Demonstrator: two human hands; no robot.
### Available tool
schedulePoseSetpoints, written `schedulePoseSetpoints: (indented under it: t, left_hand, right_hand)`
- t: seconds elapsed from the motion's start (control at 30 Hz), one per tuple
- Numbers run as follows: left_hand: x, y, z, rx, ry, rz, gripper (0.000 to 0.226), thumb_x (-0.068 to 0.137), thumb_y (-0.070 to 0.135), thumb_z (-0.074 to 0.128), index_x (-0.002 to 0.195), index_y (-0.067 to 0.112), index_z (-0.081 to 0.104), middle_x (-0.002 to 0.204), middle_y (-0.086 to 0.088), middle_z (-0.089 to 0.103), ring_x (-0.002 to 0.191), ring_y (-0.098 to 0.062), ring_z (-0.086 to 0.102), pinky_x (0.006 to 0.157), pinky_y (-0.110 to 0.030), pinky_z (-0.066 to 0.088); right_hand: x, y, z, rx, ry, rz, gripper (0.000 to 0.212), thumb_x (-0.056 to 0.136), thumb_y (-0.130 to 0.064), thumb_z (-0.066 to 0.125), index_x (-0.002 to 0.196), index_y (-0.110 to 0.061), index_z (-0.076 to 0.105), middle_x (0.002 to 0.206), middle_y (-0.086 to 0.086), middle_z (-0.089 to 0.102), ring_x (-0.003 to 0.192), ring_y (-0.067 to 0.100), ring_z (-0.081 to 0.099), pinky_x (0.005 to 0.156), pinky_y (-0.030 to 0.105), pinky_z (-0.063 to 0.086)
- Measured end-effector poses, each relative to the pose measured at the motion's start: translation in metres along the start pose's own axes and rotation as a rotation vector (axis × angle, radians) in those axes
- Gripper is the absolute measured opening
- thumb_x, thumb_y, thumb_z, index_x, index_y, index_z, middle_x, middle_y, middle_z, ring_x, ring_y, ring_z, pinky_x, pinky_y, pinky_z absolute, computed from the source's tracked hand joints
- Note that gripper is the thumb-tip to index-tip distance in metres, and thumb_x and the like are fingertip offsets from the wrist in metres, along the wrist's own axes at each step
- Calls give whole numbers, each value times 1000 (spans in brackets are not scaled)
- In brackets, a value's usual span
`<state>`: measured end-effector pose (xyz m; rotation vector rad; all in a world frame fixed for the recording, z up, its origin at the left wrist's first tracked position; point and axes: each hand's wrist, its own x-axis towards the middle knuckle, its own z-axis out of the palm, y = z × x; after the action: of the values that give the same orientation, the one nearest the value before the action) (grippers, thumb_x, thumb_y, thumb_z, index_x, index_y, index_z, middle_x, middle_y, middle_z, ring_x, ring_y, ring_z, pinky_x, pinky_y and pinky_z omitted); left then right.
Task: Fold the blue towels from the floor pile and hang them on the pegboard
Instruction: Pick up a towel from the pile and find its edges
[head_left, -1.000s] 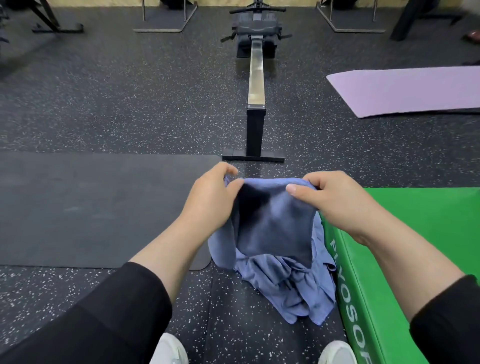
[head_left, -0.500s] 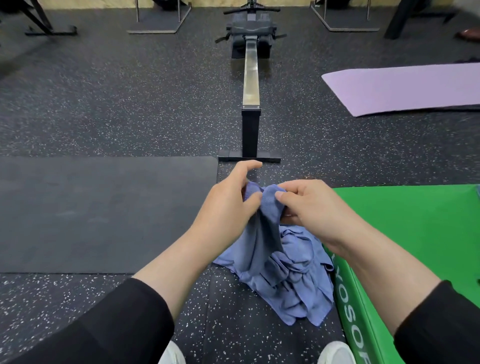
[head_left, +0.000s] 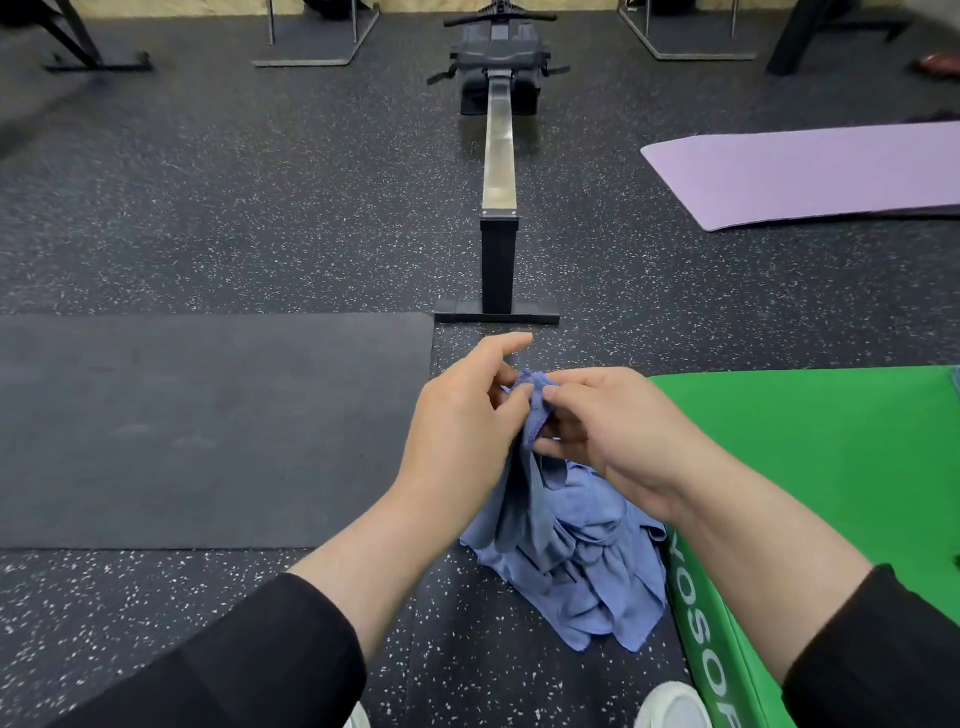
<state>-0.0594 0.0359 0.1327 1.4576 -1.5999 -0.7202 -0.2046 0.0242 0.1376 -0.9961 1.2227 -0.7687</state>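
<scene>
A blue towel (head_left: 525, 483) hangs doubled lengthwise from both my hands, held in the air above the floor pile. My left hand (head_left: 462, 421) pinches its top edge from the left, index finger stretched forward. My right hand (head_left: 618, 431) pinches the same bunched top edge from the right, so the two hands nearly touch. Below them a rumpled pile of blue towels (head_left: 587, 577) lies on the speckled floor against the green box. No pegboard is in view.
A green padded box (head_left: 810, 467) stands at the right, beside the pile. A black mat (head_left: 208, 426) lies at the left. A rowing machine's rail (head_left: 500, 156) runs ahead. A purple mat (head_left: 810, 171) lies at the far right. My white shoes (head_left: 672, 706) show at the bottom.
My hands came together from holding the towel spread wide, bringing its top corners to meet. The towel now hangs narrow and doubled instead of flat.
</scene>
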Motion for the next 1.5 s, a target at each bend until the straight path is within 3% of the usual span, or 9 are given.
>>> schedulePoseSetpoints:
  t: [0.17,0.33,0.4,0.57,0.67,0.77,1.0,1.37,1.5]
  left_hand:
    - [-7,5,1,-46,-71,45,42,96,15,63,132,37,62,91,14,75,88,-2,66,87,-18,49]
    - [-1,6,-2,-209,-57,-82,38,95,7,44,119,36,54,84,6,75,87,-11,71,92,-39,54]
    - [10,-3,-10,-222,-15,-93,43,93,2,43,118,36,53,93,8,72,88,-15,70,91,-47,54]
    - [11,-13,-19,141,-517,102,50,93,18,67,139,30,55,149,23,44,136,6,38,111,-8,26]
    - [7,-14,-17,54,-588,43,14,91,24,72,104,22,67,110,34,62,104,14,54,88,-9,40]
    - [10,-15,-17,27,-554,15,20,88,26,75,87,13,59,74,15,55,68,-3,46,63,-24,35]
    - [5,-26,-35,288,-556,-42,35,84,40,76,81,10,57,66,6,46,62,-13,37,54,-30,29]
    - [-1,-44,-78,577,-374,-115,40,83,47,77,70,14,58,60,2,49,61,-18,44,53,-32,28]
    - [-1,-51,-95,596,-331,-121,44,85,45,75,69,10,53,61,-1,48,59,-20,40,54,-34,26]
  right_hand:
    - [-1,-1,-3,148,-5,17,29,104,-22,50,99,-5,73,83,5,69,76,16,63,78,30,58]
    - [2,1,-12,-123,123,-84,26,85,-22,60,86,4,67,83,14,56,81,24,51,78,47,49]
    - [1,-3,-17,-305,170,-138,27,76,-24,55,91,-11,73,76,11,60,74,22,52,76,54,52]
    - [-12,-20,-22,-671,84,-304,27,91,-8,53,82,-25,72,74,0,69,68,9,51,71,32,46]
    - [-17,-24,-25,-745,59,-334,27,91,-6,50,81,-22,70,59,-3,55,56,9,41,57,31,37]
    - [-14,-20,-33,-774,116,-353,25,91,-6,50,82,-19,68,51,-14,50,50,4,39,51,21,33]
    - [-19,-11,-46,-888,258,-352,26,93,-9,50,86,-25,69,67,-10,60,60,-4,51,56,12,36]
    - [-27,-7,-52,-734,420,-294,26,87,-12,47,79,-22,70,78,1,73,83,27,70,84,44,56]
    - [-26,-6,-55,-744,440,-286,26,88,-12,46,80,-21,70,80,1,73,83,26,70,79,38,55]
